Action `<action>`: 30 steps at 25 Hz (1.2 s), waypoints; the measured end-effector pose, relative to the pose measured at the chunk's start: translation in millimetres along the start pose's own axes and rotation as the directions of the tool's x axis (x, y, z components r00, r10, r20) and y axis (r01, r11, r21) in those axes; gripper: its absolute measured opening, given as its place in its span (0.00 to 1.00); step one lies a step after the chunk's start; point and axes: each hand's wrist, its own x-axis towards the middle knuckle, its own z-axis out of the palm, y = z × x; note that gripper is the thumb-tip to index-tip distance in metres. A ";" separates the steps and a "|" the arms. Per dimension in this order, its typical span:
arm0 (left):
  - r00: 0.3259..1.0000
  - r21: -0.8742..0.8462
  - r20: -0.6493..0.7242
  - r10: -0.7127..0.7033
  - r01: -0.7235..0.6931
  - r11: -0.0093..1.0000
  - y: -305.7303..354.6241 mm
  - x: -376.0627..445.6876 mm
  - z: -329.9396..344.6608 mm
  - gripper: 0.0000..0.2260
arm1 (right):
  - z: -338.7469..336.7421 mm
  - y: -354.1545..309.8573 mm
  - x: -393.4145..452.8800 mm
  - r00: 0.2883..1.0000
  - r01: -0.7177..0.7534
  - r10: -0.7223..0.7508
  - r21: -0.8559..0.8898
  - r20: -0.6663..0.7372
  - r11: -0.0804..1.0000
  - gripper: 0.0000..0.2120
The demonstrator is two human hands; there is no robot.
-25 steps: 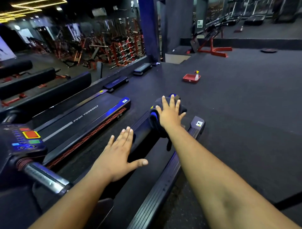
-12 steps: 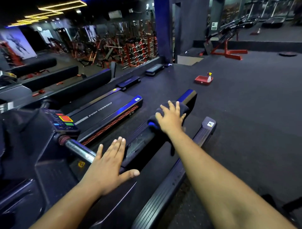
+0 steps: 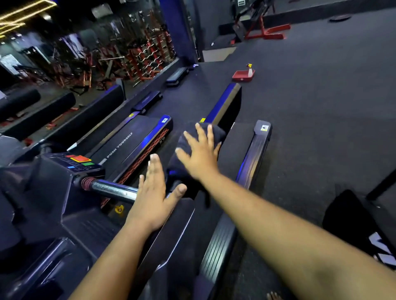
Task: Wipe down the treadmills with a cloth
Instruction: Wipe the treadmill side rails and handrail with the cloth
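Gym treadmill rail [image 3: 225, 102]: right hand [image 3: 200, 154] slid cloth [image 3: 188, 137] nearer.

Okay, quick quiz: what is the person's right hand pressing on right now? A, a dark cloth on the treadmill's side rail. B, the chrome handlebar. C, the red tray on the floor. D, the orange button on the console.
A: the right hand lies flat, fingers spread, on the dark cloth draped over the treadmill's side rail.

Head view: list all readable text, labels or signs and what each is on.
"PUSH YOURSELF": on the deck of the neighbouring treadmill.
"X70", roughly: near that deck's red side strip; blurred, not certain.
Corner stickers on the near treadmill's rails: too small to read.
Console buttons: no legible markings.
Wall sign: unreadable.
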 end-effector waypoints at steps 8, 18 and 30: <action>0.995 0.007 0.060 0.074 -0.074 0.997 -0.7 0.9 -2.5 0.50 | 30.0 23.3 -46.8 0.989 -0.063 0.114 0.418 -0.098 0.906 0.37; 0.993 0.176 0.102 0.060 -0.077 0.981 3.1 0.9 0.6 0.54 | 45.2 34.1 -52.4 0.864 -0.415 0.484 0.743 0.141 0.526 0.37; 0.999 0.109 0.043 0.032 -0.037 0.993 4.5 1.6 0.5 0.54 | -18.3 -2.0 32.0 0.981 -0.165 0.170 -0.054 0.091 0.985 0.27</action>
